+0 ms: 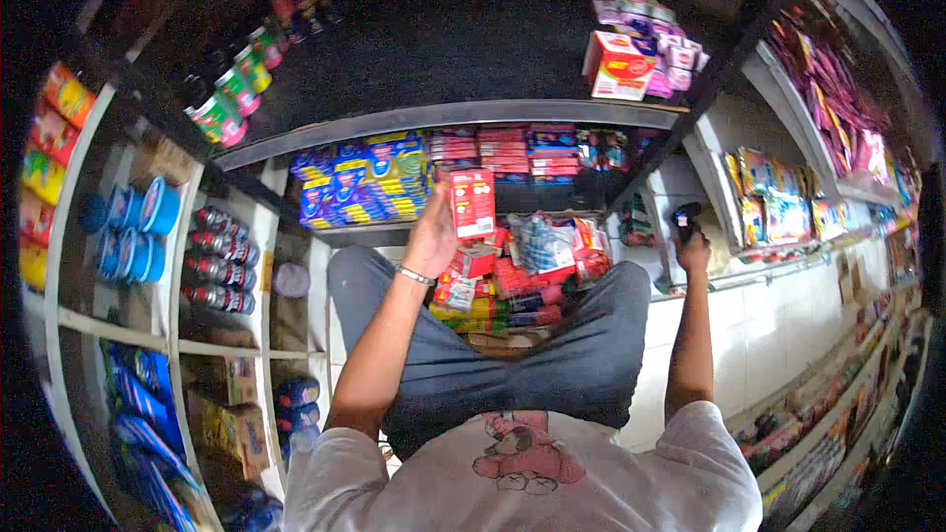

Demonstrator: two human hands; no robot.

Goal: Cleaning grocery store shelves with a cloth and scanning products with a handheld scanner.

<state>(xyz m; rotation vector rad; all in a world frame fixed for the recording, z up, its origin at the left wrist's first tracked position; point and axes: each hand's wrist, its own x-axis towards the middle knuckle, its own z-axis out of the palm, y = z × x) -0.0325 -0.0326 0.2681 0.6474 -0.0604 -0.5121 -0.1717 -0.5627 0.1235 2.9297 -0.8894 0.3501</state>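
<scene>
My left hand (432, 236), with a metal band at the wrist, holds a red-and-white printed carton (472, 202) upright, its printed face towards me. Over to the right, my right hand (695, 252) is closed around a dark handheld device (686, 219) with a small bright spot on it; its exact kind is not clear. Between my knees lies a heap of red packets (511, 277), with a clear plastic bag of blue-patterned items (543, 244) on top and yellow packs (465, 316) lower down. Behind the carton, blue-and-yellow boxes (347, 181) and red packs (504, 151) are stacked on a low shelf.
A grey shelf edge (443, 115) crosses in front of me. Above it stand bottles (218, 114) at left and an orange-and-white box (621, 66) at right. Side shelving holds blue tubs (159, 207), dark bottles (222, 270) and, at right, bagged goods (768, 177).
</scene>
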